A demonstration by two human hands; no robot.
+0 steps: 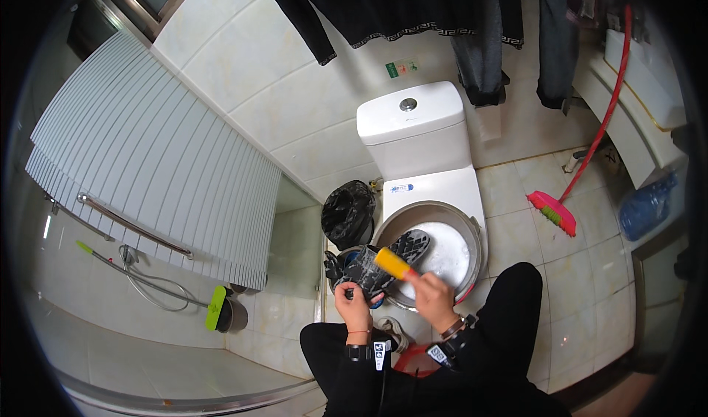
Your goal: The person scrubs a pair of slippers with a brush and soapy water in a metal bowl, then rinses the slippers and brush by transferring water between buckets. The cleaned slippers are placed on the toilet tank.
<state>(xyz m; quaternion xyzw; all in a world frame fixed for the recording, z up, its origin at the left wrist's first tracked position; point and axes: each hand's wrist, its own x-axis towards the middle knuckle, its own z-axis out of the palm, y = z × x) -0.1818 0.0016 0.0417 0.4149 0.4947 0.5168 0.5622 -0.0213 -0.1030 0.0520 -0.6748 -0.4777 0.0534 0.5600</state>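
Note:
A dark slide sandal (369,273), its surface wet and marked with pale foam, is tilted over the left side of a round metal basin (399,215). My left hand (354,306) grips the sandal's near end. In my right hand (434,299) is a yellow-backed brush (391,262) with a red handle end; it lies over the middle of the sandal, and its bristles are hidden. White suds (447,251) cover the liquid in the basin, which rests on the front of a white toilet (428,184).
A bin with a black bag (349,212) stands left of the toilet. A red-handled broom (556,212) leans at the right, near a blue plastic water bottle (644,212). Dark clothes (420,8) hang above the toilet. A folding white cover (160,151) spans the left side.

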